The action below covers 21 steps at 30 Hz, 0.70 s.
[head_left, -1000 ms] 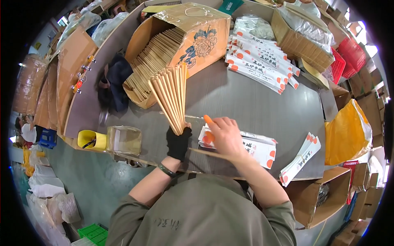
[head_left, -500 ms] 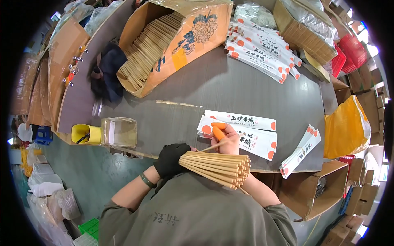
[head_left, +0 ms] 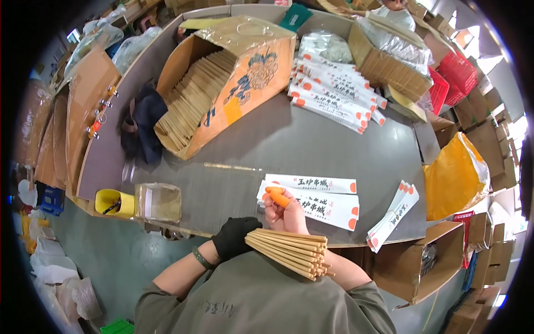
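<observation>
Where the black-gloved left hand (head_left: 235,238) closes around one end, a bundle of wooden chopsticks (head_left: 289,253) juts rightward, free ends fanned before the shirt (head_left: 261,298). Right hand (head_left: 290,216) just beyond the bundle, fingers half curled near white paper sleeves (head_left: 331,209); cannot tell whether it pinches anything. Farther off, open carton (head_left: 258,72) of similar sticks (head_left: 194,92).

Bright, fairly even light was spread over the tabletop (head_left: 367,150), where a pale sheen was reflected. Windows (head_left: 519,133) at the right rim were blown out to white. Glints were thrown off the plastic wrap (head_left: 389,34); the inside of the carton (head_left: 257,83) was shadowed. Outer edges were bowed, the corners blacked out.
</observation>
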Each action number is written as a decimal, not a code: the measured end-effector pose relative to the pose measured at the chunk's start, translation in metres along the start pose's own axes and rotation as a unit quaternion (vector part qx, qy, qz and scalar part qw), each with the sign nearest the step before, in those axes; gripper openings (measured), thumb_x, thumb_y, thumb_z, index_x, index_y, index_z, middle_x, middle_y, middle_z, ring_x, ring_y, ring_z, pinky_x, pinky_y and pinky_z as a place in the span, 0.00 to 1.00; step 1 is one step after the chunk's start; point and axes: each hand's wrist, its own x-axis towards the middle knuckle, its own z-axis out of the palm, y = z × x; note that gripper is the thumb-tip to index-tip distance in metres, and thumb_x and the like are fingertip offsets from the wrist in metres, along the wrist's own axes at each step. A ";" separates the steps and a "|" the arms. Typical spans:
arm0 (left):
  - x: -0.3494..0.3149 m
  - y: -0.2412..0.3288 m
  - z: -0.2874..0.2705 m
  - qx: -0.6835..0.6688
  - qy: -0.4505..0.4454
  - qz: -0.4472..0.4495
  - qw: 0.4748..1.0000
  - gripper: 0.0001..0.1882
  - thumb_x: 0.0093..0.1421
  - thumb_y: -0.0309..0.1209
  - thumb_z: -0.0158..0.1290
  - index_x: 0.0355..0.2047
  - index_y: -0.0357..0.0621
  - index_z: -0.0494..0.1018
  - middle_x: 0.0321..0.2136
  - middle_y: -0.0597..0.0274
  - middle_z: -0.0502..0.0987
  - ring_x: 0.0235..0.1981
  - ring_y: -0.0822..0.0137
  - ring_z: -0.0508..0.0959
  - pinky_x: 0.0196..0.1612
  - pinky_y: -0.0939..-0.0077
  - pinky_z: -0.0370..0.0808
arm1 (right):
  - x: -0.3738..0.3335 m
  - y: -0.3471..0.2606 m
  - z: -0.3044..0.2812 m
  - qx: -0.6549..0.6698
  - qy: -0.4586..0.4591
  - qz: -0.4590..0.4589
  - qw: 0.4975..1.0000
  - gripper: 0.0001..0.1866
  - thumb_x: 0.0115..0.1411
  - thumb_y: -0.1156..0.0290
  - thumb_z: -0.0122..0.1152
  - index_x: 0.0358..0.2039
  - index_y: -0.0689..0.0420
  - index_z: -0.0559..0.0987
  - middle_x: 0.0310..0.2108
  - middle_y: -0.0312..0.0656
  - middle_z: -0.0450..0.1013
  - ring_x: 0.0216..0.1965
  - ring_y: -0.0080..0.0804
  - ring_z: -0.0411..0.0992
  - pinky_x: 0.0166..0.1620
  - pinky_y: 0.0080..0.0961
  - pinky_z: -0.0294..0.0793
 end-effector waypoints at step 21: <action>0.039 -0.046 0.017 -0.117 0.456 -0.018 0.882 0.14 0.56 0.34 0.60 0.40 0.39 0.75 0.34 0.53 0.80 0.35 0.59 0.81 0.37 0.68 0.77 | 0.001 0.019 0.050 -0.479 -0.316 -0.356 0.738 0.56 0.49 0.74 0.73 0.69 0.60 0.42 0.66 0.42 0.53 0.66 0.31 0.52 0.66 0.31 0.52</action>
